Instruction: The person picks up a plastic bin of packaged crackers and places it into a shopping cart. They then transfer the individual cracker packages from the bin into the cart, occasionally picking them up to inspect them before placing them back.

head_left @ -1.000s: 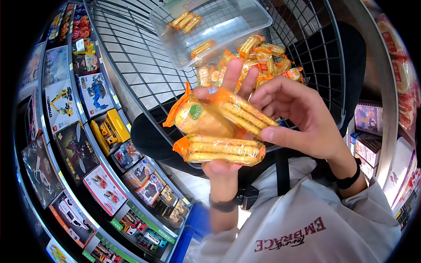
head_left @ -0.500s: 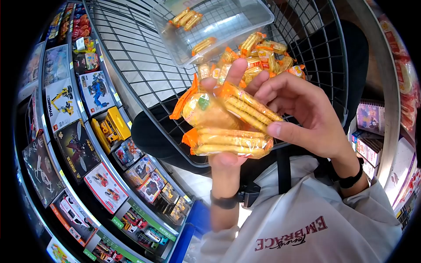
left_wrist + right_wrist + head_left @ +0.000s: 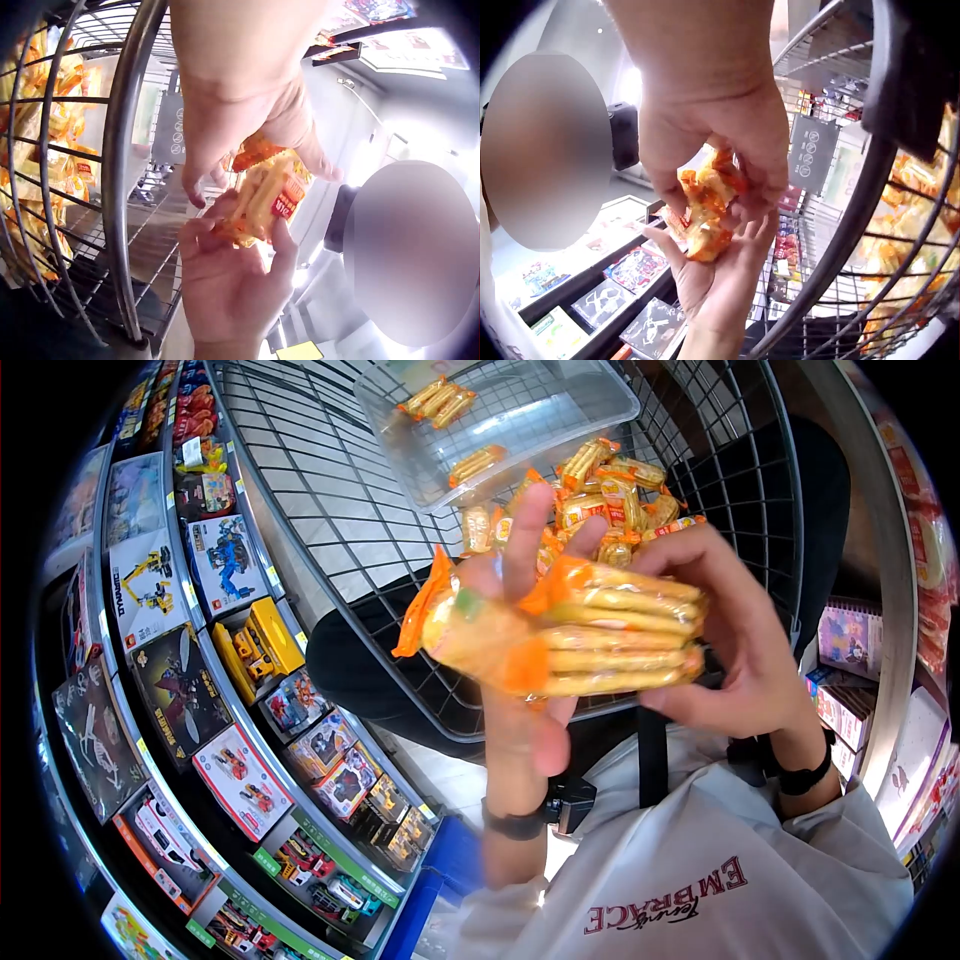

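In the head view, two clear-and-orange packs of long biscuits (image 3: 625, 660) lie side by side, with a rounder pack with a green mark (image 3: 465, 635) at their left. My right hand (image 3: 745, 650) grips the long packs at their right ends, thumb below and fingers above. Beneath the packs is my left hand (image 3: 512, 745), its fingers straight and its thumb away from the wrappers. The right wrist view shows the packs (image 3: 709, 225) over the left hand's spread palm (image 3: 724, 289). The packs hide part of both hands.
A wire shopping cart (image 3: 330, 550) stands in front, holding a pile of similar biscuit packs (image 3: 600, 500) and a clear plastic bin (image 3: 540, 420) with a few packs. Shelves of boxed toys (image 3: 225, 565) line the left; more shelves (image 3: 890, 660) stand at the right.
The right hand has closed round the long packs, which now lie together side by side and level. The left thumb has come away from the lower pack.
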Demonstrator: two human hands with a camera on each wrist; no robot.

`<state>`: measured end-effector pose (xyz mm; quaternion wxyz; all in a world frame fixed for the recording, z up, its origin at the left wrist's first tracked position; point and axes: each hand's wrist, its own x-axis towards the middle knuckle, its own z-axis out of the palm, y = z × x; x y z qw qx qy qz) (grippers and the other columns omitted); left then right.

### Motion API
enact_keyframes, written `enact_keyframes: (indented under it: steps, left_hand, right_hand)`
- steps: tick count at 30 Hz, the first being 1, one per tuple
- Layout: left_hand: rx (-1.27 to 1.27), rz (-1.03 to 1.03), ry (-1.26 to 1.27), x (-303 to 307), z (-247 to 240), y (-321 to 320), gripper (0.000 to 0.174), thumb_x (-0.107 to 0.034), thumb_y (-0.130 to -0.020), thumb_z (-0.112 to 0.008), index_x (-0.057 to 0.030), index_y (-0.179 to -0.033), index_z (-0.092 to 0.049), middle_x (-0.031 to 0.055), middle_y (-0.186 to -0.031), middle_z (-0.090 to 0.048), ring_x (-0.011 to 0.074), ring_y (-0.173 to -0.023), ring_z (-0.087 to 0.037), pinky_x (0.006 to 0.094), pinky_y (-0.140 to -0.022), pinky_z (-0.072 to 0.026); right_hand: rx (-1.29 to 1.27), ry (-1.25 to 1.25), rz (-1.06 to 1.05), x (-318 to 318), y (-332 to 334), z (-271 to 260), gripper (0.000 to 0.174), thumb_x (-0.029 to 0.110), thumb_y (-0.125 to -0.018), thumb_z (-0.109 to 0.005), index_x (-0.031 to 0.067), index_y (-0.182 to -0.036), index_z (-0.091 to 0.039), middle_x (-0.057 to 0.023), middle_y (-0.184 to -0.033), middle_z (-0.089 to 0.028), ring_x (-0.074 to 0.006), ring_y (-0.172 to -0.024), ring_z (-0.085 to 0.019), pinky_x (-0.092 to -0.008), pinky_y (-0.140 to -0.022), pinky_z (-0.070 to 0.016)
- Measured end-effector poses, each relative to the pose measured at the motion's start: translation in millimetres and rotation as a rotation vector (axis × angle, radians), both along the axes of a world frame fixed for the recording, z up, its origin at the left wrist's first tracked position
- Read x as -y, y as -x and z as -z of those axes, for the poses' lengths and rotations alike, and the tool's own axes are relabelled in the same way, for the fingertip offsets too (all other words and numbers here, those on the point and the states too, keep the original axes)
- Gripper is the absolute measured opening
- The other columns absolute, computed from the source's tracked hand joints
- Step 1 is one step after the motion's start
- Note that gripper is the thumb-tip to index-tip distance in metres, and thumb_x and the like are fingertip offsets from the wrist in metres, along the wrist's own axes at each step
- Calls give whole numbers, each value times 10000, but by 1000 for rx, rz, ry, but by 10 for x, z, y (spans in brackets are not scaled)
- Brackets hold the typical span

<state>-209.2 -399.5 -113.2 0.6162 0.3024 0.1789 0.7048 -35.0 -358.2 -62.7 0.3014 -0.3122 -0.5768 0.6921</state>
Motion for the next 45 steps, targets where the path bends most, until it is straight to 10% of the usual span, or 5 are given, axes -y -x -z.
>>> enact_keyframes:
  steps: [6,18,21,26,45]
  left_hand:
    - [514,177,51,54,-9,234,329,-495,-889,-667,-266,-1120,-620,8,-1653,-81,367,-1508,61,672,-1172,-31]
    - [444,268,-109,18,82,200,609,-635,-886,-577,-258,-1362,-539,70,-1655,-2,338,-1513,77,615,-1172,-168]
    - [571,211,-72,54,-25,171,557,-534,-899,-640,-161,-1303,-553,158,-1612,-201,354,-1504,-120,590,-1161,-241]
    - [-585,-291,487,125,-206,149,429,-66,-900,-649,-55,-1259,-415,54,-983,-483,127,-760,-515,303,-705,-482]
    - [-696,245,571,217,-404,5,1013,47,-752,-659,14,-1535,-17,169,-1386,-394,229,-1286,-434,344,-1062,-378]
  right_hand:
    - [116,-276,111,-118,-321,22,586,94,-698,-677,-19,-1243,-495,-90,-1173,-543,-158,-1093,-571,-275,-965,-424]
    - [263,-395,93,-123,-352,98,548,73,-676,-634,-13,-1206,-524,-105,-1148,-575,-177,-1069,-599,-279,-968,-422]
    - [299,-430,94,-142,-317,82,584,81,-665,-653,-11,-1228,-529,-124,-1169,-585,-201,-1098,-597,-297,-971,-422]
    - [438,-587,204,-217,-323,58,622,115,-677,-685,17,-1275,-541,-138,-1233,-594,-235,-1145,-582,-347,-989,-421]
    - [158,-500,5,-245,124,79,590,15,-766,-660,45,-1342,-535,-103,-1377,-556,-224,-1185,-576,-294,-885,-472]
